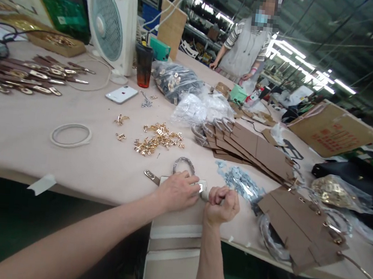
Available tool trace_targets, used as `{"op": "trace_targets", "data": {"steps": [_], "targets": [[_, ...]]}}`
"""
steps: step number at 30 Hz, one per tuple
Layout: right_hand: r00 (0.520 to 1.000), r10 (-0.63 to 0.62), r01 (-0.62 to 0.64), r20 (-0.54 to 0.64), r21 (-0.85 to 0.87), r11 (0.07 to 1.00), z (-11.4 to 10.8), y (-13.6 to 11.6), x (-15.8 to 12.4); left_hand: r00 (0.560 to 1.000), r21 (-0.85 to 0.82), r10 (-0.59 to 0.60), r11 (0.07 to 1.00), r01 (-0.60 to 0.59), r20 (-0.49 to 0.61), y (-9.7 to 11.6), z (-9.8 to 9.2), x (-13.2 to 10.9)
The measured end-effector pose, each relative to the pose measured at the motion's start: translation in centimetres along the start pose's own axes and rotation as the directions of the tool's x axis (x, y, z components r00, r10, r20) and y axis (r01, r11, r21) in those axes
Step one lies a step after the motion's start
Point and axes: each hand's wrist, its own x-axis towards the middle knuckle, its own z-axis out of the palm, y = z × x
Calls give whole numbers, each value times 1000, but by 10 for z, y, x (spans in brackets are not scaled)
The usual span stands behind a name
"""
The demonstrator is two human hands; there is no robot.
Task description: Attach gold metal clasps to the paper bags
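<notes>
**Two hands press on a small metal-fitted piece at the table's near edge**

The left hand point(177, 192) lies flat, fingers together and curled over a pale rectangular piece point(180, 201) at the front edge of the table point(23, 135). A silvery metal plate point(201, 186) shows on this piece just past the fingertips, and a grey braided loop point(184, 161) arches out from behind the hand. A short brown strap end with a metal tip point(152, 176) lies just beside the left hand.

The right hand point(221, 205) is closed into a fist around a slim tool point(204, 195), whose pale tip touches the metal plate. What sort of tool it is cannot be told.

Beyond the hands, a heap of small gold fittings point(158, 138) is scattered on the table. To the right lie stacked brown card pieces point(255, 149) with looped handles, and a patch of bluish metal bits point(240, 183). A white ring point(71, 135), a white phone point(121, 93) and a fan point(107, 18) sit farther back. Another person point(248, 46) stands at the far side.
</notes>
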Motion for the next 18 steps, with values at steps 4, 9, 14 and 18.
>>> {"op": "trace_targets", "data": {"steps": [4,9,14,18], "targets": [[998,-27,29,62,-33,999,8,-1,-6,1000,-20,-13,1000,13,-3,-1,1,0],[993,-22,41,115,-169,985,10,5,-8,1000,-36,-29,999,29,5,0,1,0],[950,220,-70,219,-539,839,14,8,11,998,-39,-57,998,58,17,0,2,1],[884,388,-154,260,-623,767,20,6,26,997,-56,-82,995,82,1,-1,3,1]]}}
